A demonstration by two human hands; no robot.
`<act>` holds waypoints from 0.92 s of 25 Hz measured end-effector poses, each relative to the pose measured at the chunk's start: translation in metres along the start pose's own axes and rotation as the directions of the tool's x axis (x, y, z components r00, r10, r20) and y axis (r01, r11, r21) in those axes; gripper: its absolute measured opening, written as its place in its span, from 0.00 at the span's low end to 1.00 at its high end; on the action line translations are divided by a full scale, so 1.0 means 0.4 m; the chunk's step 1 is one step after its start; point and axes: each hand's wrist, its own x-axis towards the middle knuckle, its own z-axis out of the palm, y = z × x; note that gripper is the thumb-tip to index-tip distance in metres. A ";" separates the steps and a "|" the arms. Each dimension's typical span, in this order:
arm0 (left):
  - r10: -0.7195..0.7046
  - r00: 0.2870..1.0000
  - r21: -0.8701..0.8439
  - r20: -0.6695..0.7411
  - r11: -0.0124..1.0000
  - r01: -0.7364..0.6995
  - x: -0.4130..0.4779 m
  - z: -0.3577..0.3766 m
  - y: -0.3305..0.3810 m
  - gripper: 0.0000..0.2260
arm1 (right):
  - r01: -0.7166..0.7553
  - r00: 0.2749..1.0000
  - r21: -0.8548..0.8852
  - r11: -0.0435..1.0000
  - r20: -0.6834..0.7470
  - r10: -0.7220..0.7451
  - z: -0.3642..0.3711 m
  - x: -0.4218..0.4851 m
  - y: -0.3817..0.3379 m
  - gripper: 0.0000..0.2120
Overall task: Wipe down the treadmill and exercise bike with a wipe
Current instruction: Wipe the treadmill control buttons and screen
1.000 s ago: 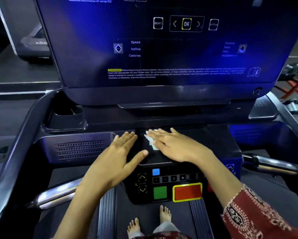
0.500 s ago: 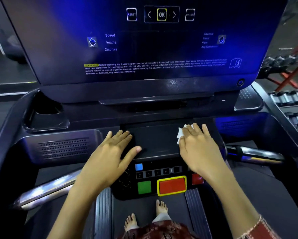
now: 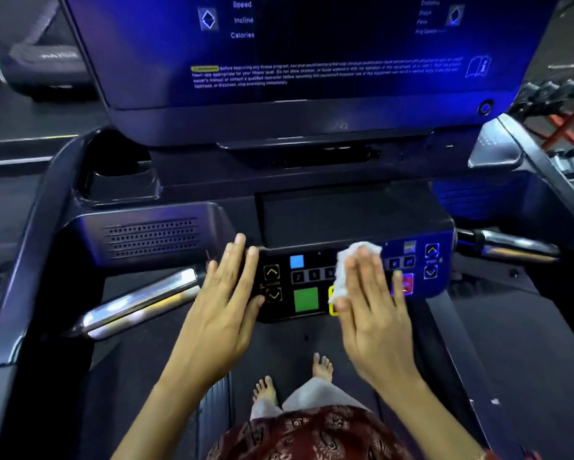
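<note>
I stand on the treadmill, facing its dark console screen [image 3: 312, 51]. Below it sits the black button panel [image 3: 307, 280] with a green square, a blue square and arrow keys. My right hand [image 3: 375, 313] lies flat with straight fingers, pressing a crumpled white wipe [image 3: 348, 263] against the panel's right half, over the yellow-rimmed red button. My left hand [image 3: 226, 300] rests flat on the panel's left edge, fingers straight, holding nothing.
Chrome handlebars stick out at the left [image 3: 136, 303] and right [image 3: 511, 247] of the panel. A cup holder [image 3: 119, 180] sits at the upper left. A dumbbell rack [image 3: 564, 127] stands at the right. My bare feet [image 3: 292, 380] stand on the belt.
My right hand slid the wipe from the flat ledge above the buttons down onto the button panel. My left hand dropped to the panel's left edge. My head tilted downward.
</note>
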 end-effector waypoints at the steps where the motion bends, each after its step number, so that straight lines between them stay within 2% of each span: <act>1: 0.009 1.000 0.013 -0.005 1.000 -0.008 -0.005 0.007 -0.001 0.28 | -0.064 0.998 0.016 0.998 -0.019 0.064 -0.002 0.014 -0.021 0.24; 3: 0.034 0.999 0.037 -0.003 0.999 -0.034 -0.012 0.015 -0.006 0.28 | -0.018 0.998 0.058 0.998 -0.052 0.021 0.017 0.058 -0.104 0.26; 5: 0.050 0.999 0.066 0.001 0.997 -0.050 -0.024 0.022 -0.010 0.29 | 0.193 0.981 0.069 0.979 -0.010 -0.193 0.033 0.083 -0.169 0.29; 7: 0.036 0.999 0.082 0.006 0.996 -0.037 -0.049 0.028 -0.006 0.30 | 0.355 0.934 0.019 0.935 0.043 -0.356 0.037 0.069 -0.147 0.31; 9: 0.008 1.000 0.096 0.005 0.995 -0.008 -0.069 0.034 0.002 0.31 | 0.420 0.905 -0.042 0.906 0.085 -0.416 0.025 0.027 -0.069 0.33; 11: -0.031 1.000 0.125 -0.004 0.992 0.031 -0.076 0.041 0.015 0.31 | 0.368 0.929 -0.059 0.928 0.069 -0.364 0.006 -0.024 0.027 0.29; 13: -0.065 0.998 0.152 -0.019 0.986 0.067 -0.071 0.049 0.040 0.31 | 0.179 0.984 -0.019 0.984 -0.001 -0.179 -0.014 -0.041 0.093 0.24; 15: -0.060 0.998 0.172 -0.032 0.983 0.064 -0.063 0.063 0.074 0.30 | 0.053 0.997 0.024 0.998 -0.055 -0.052 -0.011 -0.020 0.076 0.24; 16: -0.048 0.998 0.172 -0.030 0.984 0.053 -0.056 0.073 0.094 0.30 | 0.091 0.992 0.040 0.995 -0.086 -0.088 -0.002 -0.007 0.047 0.24; 18: -0.019 1.000 0.177 -0.023 0.984 0.022 -0.042 0.098 0.122 0.29 | 0.328 0.943 0.056 0.943 -0.078 -0.323 0.023 -0.004 0.001 0.24; 19: -0.004 1.000 0.184 -0.020 0.983 0.008 -0.034 0.115 0.137 0.30 | 0.415 0.909 0.038 0.909 -0.057 -0.413 0.031 -0.011 0.021 0.26; 20: -0.001 1.000 0.189 -0.017 0.982 0.004 -0.028 0.130 0.151 0.30 | 0.437 0.898 0.012 0.899 -0.052 -0.436 0.027 -0.021 0.065 0.27; 21: -0.013 1.000 0.194 -0.020 0.981 0.016 -0.024 0.143 0.163 0.30 | 0.397 0.916 -0.011 0.918 -0.065 -0.397 0.020 -0.033 0.124 0.30; 23: -0.056 0.998 0.201 -0.042 0.978 0.063 -0.021 0.157 0.185 0.30 | 0.184 0.979 0.004 0.983 -0.091 -0.183 -0.007 -0.049 0.242 0.30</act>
